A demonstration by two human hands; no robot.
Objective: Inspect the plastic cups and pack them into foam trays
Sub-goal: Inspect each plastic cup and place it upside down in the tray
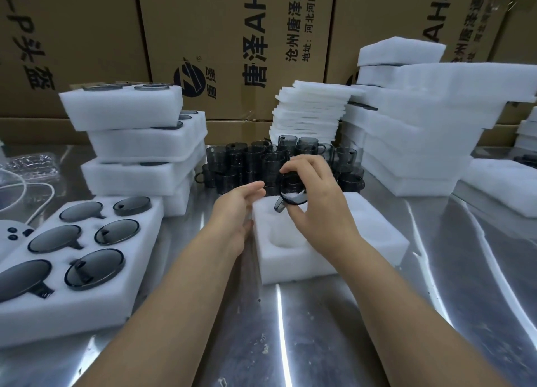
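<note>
1. You see everything through one wide-angle camera on your head, facing forward and down over the bench point(290, 328).
2. It sits near: your left hand point(235, 209) and right hand point(316, 200) fill mid-frame, cartons point(232, 23) closing the far side.

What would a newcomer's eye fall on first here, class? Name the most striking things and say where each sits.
At the centre, the right hand holds a dark see-through cup over a white foam tray, with the open left hand at the tray's left edge. Behind them, a crowd of dark cups stands on the shiny metal table, flanked by stacked foam trays.
</note>
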